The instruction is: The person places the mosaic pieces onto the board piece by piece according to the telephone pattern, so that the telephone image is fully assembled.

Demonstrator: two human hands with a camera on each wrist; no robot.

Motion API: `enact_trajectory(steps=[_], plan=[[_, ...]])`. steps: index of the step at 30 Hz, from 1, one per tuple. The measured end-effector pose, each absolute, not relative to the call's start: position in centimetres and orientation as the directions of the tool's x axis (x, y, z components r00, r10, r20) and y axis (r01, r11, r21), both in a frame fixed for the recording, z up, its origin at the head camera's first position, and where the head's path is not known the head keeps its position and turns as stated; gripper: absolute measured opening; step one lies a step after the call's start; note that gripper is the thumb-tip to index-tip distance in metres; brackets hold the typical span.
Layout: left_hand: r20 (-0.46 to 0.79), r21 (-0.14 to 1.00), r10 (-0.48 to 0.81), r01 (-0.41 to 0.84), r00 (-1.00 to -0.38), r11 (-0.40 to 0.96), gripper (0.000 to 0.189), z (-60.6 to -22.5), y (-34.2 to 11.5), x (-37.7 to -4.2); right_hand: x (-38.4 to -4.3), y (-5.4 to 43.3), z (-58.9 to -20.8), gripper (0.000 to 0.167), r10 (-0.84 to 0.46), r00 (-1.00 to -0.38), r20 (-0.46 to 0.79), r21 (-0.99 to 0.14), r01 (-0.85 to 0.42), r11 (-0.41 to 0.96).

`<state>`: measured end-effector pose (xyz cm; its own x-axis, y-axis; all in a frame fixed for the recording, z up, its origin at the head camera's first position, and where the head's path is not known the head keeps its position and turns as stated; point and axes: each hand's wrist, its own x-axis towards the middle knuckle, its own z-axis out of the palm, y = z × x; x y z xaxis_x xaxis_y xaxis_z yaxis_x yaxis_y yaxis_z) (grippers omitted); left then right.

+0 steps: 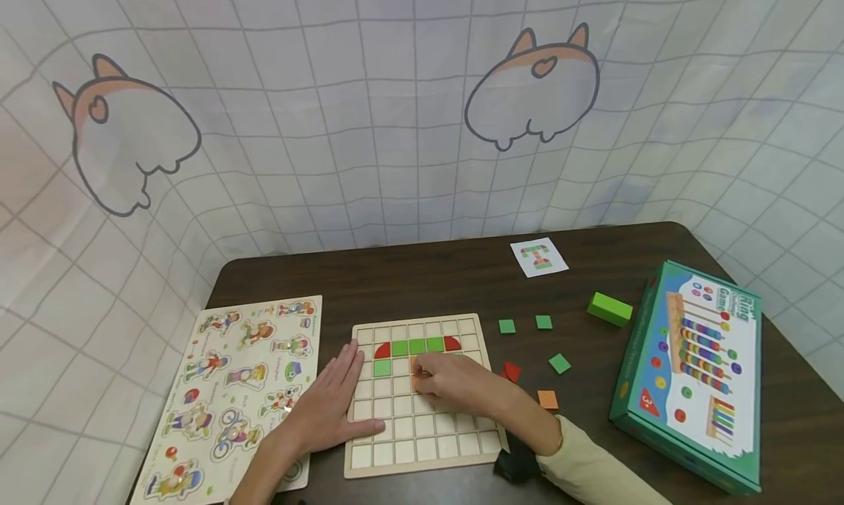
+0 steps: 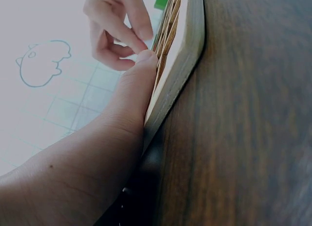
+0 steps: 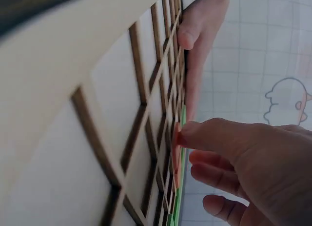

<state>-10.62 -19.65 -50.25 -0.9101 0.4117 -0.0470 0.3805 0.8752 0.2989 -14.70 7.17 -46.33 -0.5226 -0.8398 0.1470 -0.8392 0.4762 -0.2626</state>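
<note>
While the L hand (image 1: 324, 408) lay unclenched, thumb on the grid board (image 1: 426, 448), I saw the R hand (image 1: 458, 384) pinching an orange tile (image 3: 176, 155) nr green tiles (image 1: 417, 346).

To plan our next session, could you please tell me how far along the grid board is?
Apparently done: three green squares between two red pieces, another green square below the left. In hand: the right hand pinches an orange piece at the board. Probably left, going by the card: loose green squares, orange square and red shape right of the board.
</note>
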Motion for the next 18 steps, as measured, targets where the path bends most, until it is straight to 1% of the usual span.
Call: enact_trajectory(steps=[1, 3, 4, 6, 9, 11, 14, 18], plan=[[-0.046, 0.298, 0.413, 0.382, -0.91, 0.875, 0.117, -50.3, -19.6, -10.7, -14.6, 7.3, -46.3, 0.011, -0.844, -0.509, 0.167, -0.232, -0.853, 0.468], [-0.046, 0.296, 0.416, 0.385, -0.908, 0.874, 0.117, -50.4, -19.6, -10.7, -14.5, 8.0, -46.0, 0.012, -0.868, -0.437, 0.237, -0.074, -0.899, 0.433], [-0.046, 0.295, 0.417, 0.386, -0.908, 0.874, 0.117, -50.5, -19.6, -10.7, -14.4, 8.5, -45.8, 0.014, -0.861, -0.449, 0.238, -0.076, -0.893, 0.444], [-0.047, 0.298, 0.419, 0.388, -0.907, 0.872, 0.117, -50.6, -19.6, -10.8, -14.1, 9.8, -45.3, 0.023, -0.841, -0.483, 0.244, -0.093, -0.875, 0.476], [-0.043, 0.306, 0.422, 0.39, -0.905, 0.868, 0.117, -50.6, -19.6, -10.9, -13.6, 12.6, -44.8, 0.036, -0.796, -0.553, 0.247, -0.149, -0.833, 0.532], [-0.04, 0.316, 0.425, 0.392, -0.905, 0.864, 0.117, -50.5, -19.6, -10.9, -13.3, 14.7, -45.2, 0.044, -0.771, -0.571, 0.281, -0.186, -0.821, 0.54], [-0.039, 0.315, 0.425, 0.393, -0.904, 0.864, 0.117, -50.5, -19.7, -10.9, -12.8, 17.9, -46.0, 0.05, -0.746, -0.595, 0.298, -0.246, -0.803, 0.542], [-0.039, 0.308, 0.421, 0.39, -0.906, 0.868, 0.117, -50.5, -19.8, -10.8, -12.3, 21.0, -46.4, 0.057, -0.711, -0.652, 0.262, -0.309, -0.755, 0.578]])
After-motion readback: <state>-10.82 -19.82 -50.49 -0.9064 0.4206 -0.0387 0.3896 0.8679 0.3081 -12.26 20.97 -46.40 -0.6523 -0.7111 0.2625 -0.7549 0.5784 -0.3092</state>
